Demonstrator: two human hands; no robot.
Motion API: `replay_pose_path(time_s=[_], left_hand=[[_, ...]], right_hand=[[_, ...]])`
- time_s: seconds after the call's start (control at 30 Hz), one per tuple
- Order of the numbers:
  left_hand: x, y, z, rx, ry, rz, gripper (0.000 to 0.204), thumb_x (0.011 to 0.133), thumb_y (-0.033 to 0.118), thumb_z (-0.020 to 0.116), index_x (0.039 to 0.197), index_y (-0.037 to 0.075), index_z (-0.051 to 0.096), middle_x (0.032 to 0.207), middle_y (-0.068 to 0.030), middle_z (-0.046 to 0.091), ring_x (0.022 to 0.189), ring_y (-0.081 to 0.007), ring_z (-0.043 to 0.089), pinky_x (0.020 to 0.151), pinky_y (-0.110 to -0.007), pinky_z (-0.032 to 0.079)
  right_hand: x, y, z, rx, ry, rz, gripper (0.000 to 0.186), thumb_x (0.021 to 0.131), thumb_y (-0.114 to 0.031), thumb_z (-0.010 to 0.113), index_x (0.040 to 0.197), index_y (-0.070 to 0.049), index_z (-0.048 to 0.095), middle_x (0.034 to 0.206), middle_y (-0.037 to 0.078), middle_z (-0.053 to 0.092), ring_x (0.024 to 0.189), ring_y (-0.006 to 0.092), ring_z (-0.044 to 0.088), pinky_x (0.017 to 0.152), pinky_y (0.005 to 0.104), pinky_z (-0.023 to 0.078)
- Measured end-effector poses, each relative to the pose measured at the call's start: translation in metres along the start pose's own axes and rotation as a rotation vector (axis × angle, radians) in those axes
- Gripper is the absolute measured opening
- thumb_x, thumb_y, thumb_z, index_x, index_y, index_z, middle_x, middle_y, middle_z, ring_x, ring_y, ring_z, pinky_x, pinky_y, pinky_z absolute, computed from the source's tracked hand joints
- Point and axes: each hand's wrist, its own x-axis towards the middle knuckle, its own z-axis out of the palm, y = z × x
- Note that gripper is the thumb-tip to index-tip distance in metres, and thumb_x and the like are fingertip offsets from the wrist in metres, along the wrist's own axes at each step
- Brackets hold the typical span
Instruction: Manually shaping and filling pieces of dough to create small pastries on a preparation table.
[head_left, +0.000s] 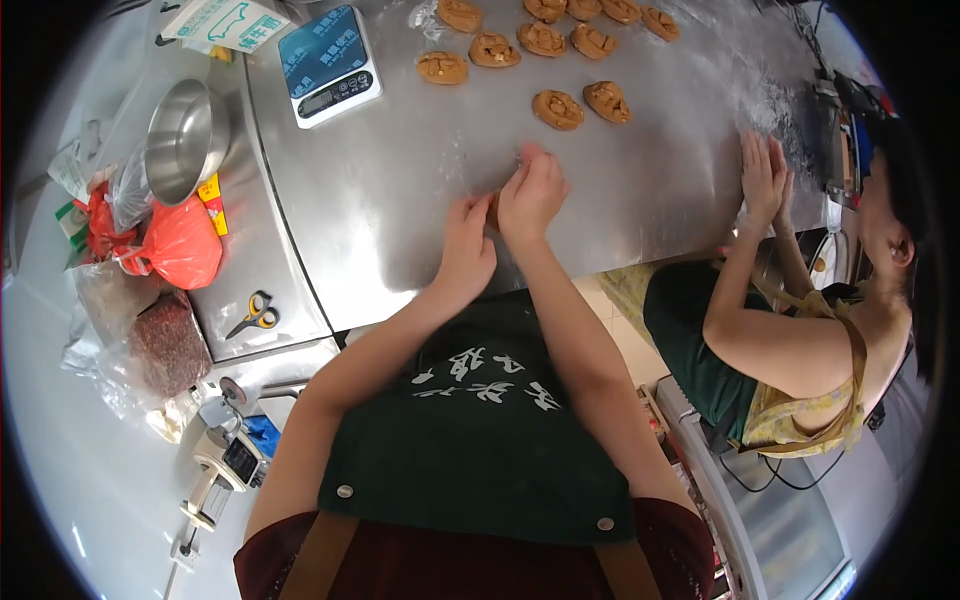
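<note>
From my remote view, I have both hands close together over the near part of the steel counter (pixel 380 200). The left hand (pixel 468 240) and right hand (pixel 533 197) have their fingers bent inward, mostly closed. A sliver of brown dough (pixel 492 212) shows between them; the rest is hidden, and I can't tell which hand has hold of it or how firmly.

At one o'clock from the hands lie two nut-topped rounds (pixel 557 110), with a larger cluster (pixel 541 39) beyond at twelve. The scale (pixel 331 66) sits at ten o'clock; a co-worker's hands (pixel 763 180) are pressed together at three.

My worry is pressure: an uneven squeeze could split the piece or leave it lopsided, and a loose grip could drop it onto the metal. Reaching toward one o'clock too low, a knuckle could dent the nearer rounds; sticky fingers could drag one along.
</note>
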Motion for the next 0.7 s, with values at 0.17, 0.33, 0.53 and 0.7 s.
replay_pose_path(time_s=[0.17,0.33,0.53,0.7], left_hand=[[-0.009,-0.002,0.008,-0.023,0.084,-0.017,0.055,0.071,-0.012,0.038,0.125,-0.002,0.045,0.117,-0.0199,0.044,0.109,-0.0347,0.046,0.094,-0.038,0.039],[0.018,-0.014,0.003,0.024,0.001,0.019,0.05,0.069,-0.012,0.039,0.118,-0.006,0.05,0.114,-0.0205,0.047,0.107,-0.0363,0.046,0.094,-0.038,0.039],[-0.011,0.004,0.007,0.041,-0.006,-0.001,0.053,0.069,-0.01,0.039,0.121,-0.004,0.049,0.116,-0.0197,0.046,0.108,-0.0352,0.047,0.094,-0.037,0.04],[-0.018,0.004,0.008,-0.034,0.037,-0.058,0.054,0.069,-0.01,0.038,0.122,-0.004,0.048,0.114,-0.0204,0.046,0.107,-0.0359,0.047,0.094,-0.037,0.04]], right_hand=[[-0.011,0.014,-0.004,-0.02,-0.005,0.064,0.026,0.076,-0.001,0.051,0.099,-0.01,0.058,0.09,0.006,0.058,0.089,0.0263,0.055,0.076,0.0407,0.036],[-0.006,0.019,-0.002,-0.151,-0.017,-0.045,0.024,0.078,-0.001,0.049,0.098,-0.01,0.059,0.089,0.005,0.059,0.089,0.0258,0.056,0.077,0.0402,0.037],[-0.014,0.007,-0.014,0.044,-0.016,0.058,0.027,0.075,-0.003,0.053,0.1,-0.01,0.058,0.092,0.007,0.058,0.089,0.0284,0.055,0.075,0.0421,0.037],[-0.025,0.016,-0.019,-0.046,-0.028,0.078,0.023,0.079,-0.002,0.049,0.098,-0.009,0.059,0.093,0.006,0.06,0.089,0.0261,0.056,0.074,0.0402,0.037]])
